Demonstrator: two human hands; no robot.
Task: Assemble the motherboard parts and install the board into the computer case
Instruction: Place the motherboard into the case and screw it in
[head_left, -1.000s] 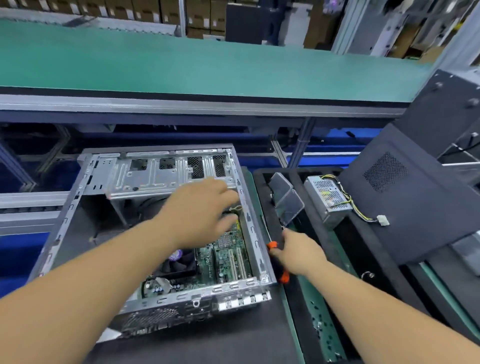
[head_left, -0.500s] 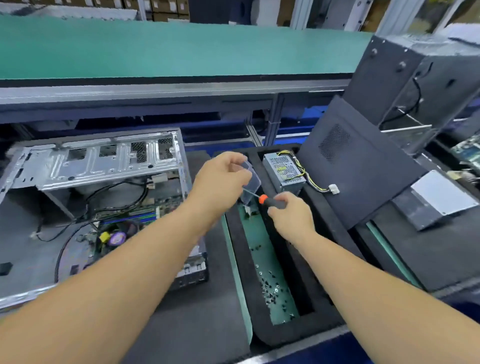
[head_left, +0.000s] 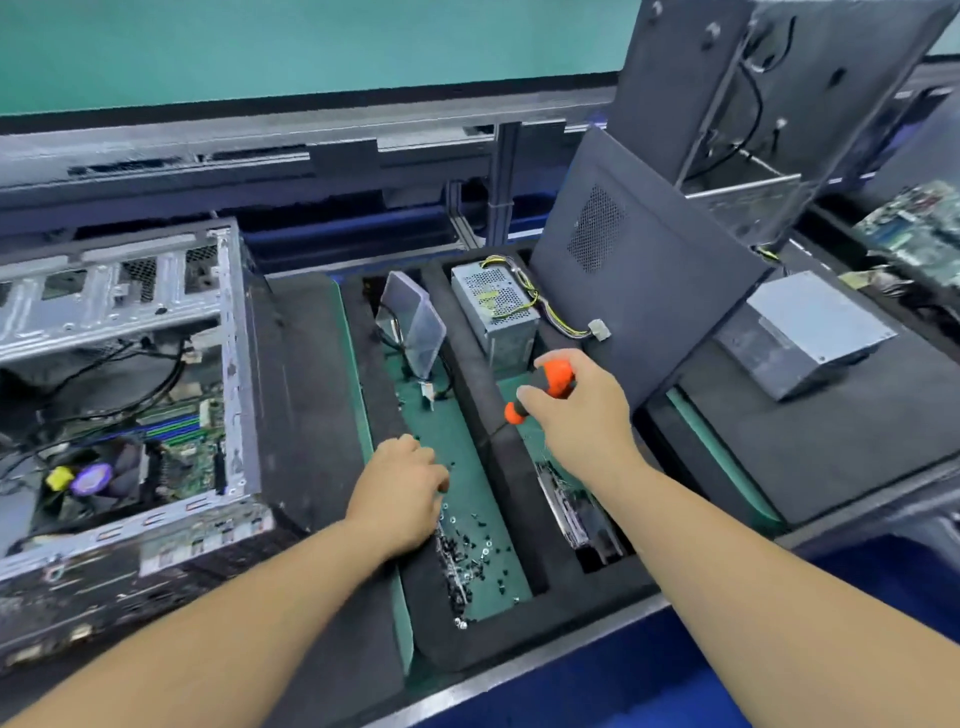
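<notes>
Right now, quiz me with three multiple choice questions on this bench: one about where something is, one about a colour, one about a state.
1. Where are the loose screws?
A. In the green-floored tray compartment
B. Inside the computer case
C. On the grey side panel

2. What colour is the screwdriver handle?
A. Blue and white
B. Orange and black
C. Yellow

3. What is the right hand doing?
A. Lying flat and empty
B. Gripping the screwdriver
C. Holding a cable

Answers:
A, the screws lie scattered by the left hand.
B, orange shows above and below the fist.
B, the fingers wrap the handle.
</notes>
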